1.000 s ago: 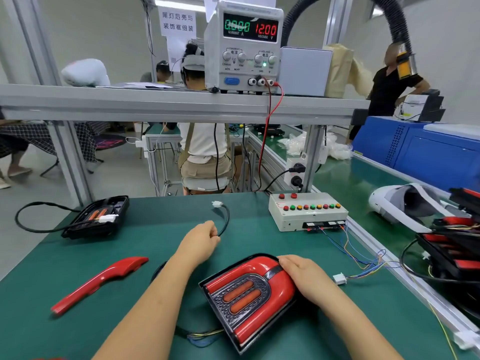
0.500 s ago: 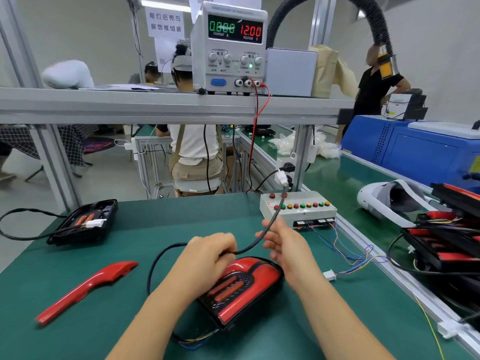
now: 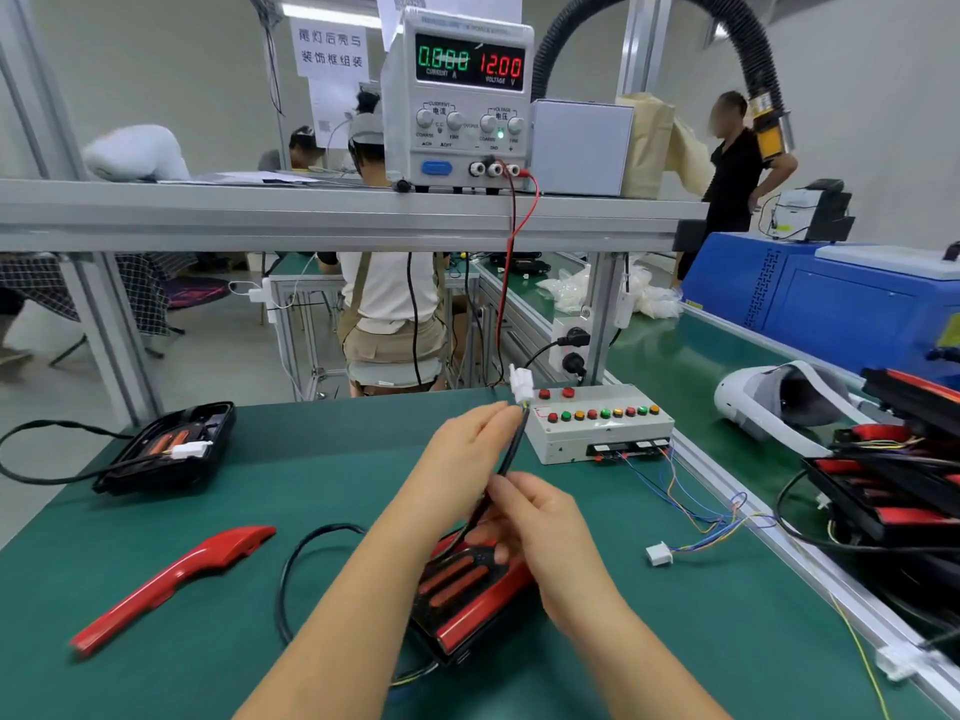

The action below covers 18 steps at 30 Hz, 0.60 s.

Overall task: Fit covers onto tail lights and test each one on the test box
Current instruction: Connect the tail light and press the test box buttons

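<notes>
A tail light (image 3: pixel 470 589) with its red cover fitted lies on the green mat under my wrists. Its black cable (image 3: pixel 291 569) loops out to the left and rises between my hands. My left hand (image 3: pixel 467 452) pinches the cable just below its white connector (image 3: pixel 521 387), which is held up in the air. My right hand (image 3: pixel 535 517) pinches the same cable lower down, above the light. The grey test box (image 3: pixel 597 433) with its coloured buttons stands just right of the connector. The box's own white plug (image 3: pixel 658 554) lies loose on the mat on thin coloured wires.
A loose red cover (image 3: pixel 171 579) lies at the left, and a black uncovered tail light (image 3: pixel 166 449) beyond it. A stack of tail lights (image 3: pixel 893 491) and a white headset (image 3: pixel 769 402) sit at the right. A power supply (image 3: pixel 457 96) reading 12.00 stands on the shelf.
My left hand has slid up the cable to just under the connector. My right hand, open before, now pinches the cable lower down. The tail light stays on the mat.
</notes>
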Each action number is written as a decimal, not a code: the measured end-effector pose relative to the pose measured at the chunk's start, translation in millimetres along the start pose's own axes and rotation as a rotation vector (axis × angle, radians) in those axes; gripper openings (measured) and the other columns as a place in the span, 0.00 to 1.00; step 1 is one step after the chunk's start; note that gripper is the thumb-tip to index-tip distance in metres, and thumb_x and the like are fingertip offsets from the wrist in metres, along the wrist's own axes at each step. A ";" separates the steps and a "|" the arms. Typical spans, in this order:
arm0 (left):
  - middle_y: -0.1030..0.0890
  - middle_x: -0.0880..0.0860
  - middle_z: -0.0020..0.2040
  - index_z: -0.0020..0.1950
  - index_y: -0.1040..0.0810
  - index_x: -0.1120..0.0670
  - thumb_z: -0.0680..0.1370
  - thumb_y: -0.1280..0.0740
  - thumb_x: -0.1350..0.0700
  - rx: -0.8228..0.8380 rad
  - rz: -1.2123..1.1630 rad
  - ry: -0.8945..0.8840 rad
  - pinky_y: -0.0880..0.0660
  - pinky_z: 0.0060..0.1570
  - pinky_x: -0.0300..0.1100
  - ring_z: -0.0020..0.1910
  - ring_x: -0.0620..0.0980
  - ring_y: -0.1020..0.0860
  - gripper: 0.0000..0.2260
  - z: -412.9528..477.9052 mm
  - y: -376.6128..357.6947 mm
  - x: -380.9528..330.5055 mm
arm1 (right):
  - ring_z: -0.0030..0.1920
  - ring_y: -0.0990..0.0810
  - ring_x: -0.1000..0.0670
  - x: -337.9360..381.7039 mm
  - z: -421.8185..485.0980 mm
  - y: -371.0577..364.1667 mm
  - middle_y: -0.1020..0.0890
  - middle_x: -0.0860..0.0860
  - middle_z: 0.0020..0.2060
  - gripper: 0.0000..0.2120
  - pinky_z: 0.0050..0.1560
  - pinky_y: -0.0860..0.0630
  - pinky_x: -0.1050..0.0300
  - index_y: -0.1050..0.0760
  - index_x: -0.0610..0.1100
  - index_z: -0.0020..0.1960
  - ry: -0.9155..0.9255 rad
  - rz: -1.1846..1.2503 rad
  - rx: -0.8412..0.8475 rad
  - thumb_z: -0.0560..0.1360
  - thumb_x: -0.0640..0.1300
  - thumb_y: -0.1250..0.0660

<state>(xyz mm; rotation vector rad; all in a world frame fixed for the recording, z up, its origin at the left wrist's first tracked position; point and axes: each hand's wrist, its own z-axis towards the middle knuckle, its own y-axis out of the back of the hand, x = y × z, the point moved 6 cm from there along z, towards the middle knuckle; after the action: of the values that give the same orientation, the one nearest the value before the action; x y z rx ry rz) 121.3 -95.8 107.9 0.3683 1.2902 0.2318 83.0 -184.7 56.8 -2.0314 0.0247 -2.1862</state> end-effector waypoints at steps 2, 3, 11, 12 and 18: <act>0.15 0.43 0.43 0.46 0.20 0.49 0.78 0.37 0.50 -0.002 -0.128 0.008 0.26 0.47 0.32 0.47 0.38 0.19 0.07 6.4 -8.1 -7.9 | 0.31 0.19 0.52 1.3 -2.1 -4.0 0.16 0.48 0.34 0.11 0.25 0.31 0.64 0.20 0.42 0.42 0.002 -0.041 0.022 0.80 0.41 0.38; 0.16 0.44 0.37 0.44 0.21 0.49 0.78 0.36 0.52 -0.019 -0.176 -0.005 0.27 0.44 0.29 0.42 0.39 0.18 0.06 8.5 -9.2 -11.0 | 0.31 0.19 0.52 2.2 -2.4 -4.0 0.16 0.49 0.35 0.11 0.26 0.30 0.64 0.20 0.42 0.42 0.000 -0.061 0.036 0.80 0.40 0.38; 0.33 0.49 0.33 0.45 0.29 0.56 0.82 0.46 0.49 -0.069 0.189 0.008 0.33 0.36 0.45 0.32 0.49 0.33 0.13 17.5 11.1 24.5 | 0.64 0.27 0.52 4.5 -2.0 126.6 0.22 0.55 0.63 0.16 0.64 0.30 0.54 0.26 0.51 0.66 0.035 -1.198 -0.281 0.80 0.43 0.40; 0.30 0.49 0.34 0.47 0.27 0.55 0.82 0.46 0.48 -0.045 0.222 0.006 0.33 0.37 0.46 0.33 0.50 0.31 0.14 16.5 8.9 29.4 | 0.68 0.32 0.51 0.4 -2.5 144.9 0.26 0.57 0.66 0.19 0.65 0.33 0.54 0.29 0.52 0.69 -0.009 -1.425 -0.285 0.80 0.42 0.42; 0.20 0.48 0.56 0.65 0.26 0.45 0.82 0.44 0.46 0.092 0.403 0.037 0.28 0.57 0.46 0.55 0.49 0.24 0.14 16.0 -15.6 61.1 | 0.72 0.41 0.49 -28.9 -4.2 196.5 0.27 0.61 0.65 0.17 0.67 0.44 0.55 0.29 0.57 0.66 -0.184 -1.790 -0.214 0.80 0.46 0.43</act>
<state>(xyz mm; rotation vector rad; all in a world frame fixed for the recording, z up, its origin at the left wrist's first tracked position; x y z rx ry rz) 152.4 -89.7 51.1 0.7058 1.2566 0.5217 101.1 -375.6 4.6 -2.6437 -2.4839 -2.4603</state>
